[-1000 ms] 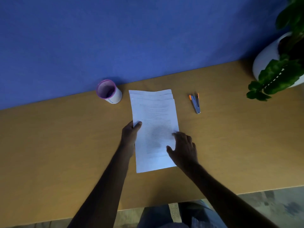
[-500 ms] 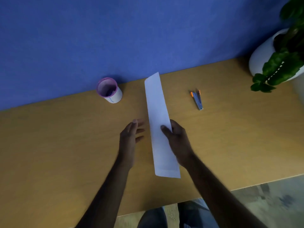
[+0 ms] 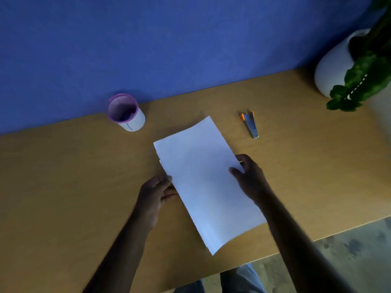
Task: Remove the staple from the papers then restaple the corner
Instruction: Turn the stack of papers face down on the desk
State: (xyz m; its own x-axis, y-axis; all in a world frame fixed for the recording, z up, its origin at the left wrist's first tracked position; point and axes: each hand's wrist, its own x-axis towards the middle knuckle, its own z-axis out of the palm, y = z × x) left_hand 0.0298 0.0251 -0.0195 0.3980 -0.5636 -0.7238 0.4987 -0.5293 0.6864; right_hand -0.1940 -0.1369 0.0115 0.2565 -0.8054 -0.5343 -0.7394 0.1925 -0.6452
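Observation:
A stack of white papers (image 3: 203, 182) is held over the wooden desk, blank back side up, tilted with its top toward the far side. My left hand (image 3: 155, 193) grips the stack's left edge. My right hand (image 3: 250, 176) pinches its right edge, thumb on top. A small metal staple remover with orange tips (image 3: 250, 124) lies on the desk beyond the papers, to the right, apart from both hands. No staple can be seen on the papers from this side.
A white cup with a purple rim (image 3: 126, 112) stands at the back left by the blue wall (image 3: 169, 39). A white pot with a green plant (image 3: 347, 66) occupies the far right corner. The desk's front edge (image 3: 275, 253) runs just below the papers.
The papers were lifted from the desk by my right hand, turned over edge-on, and now show their blank back. My left hand has taken hold of the left edge.

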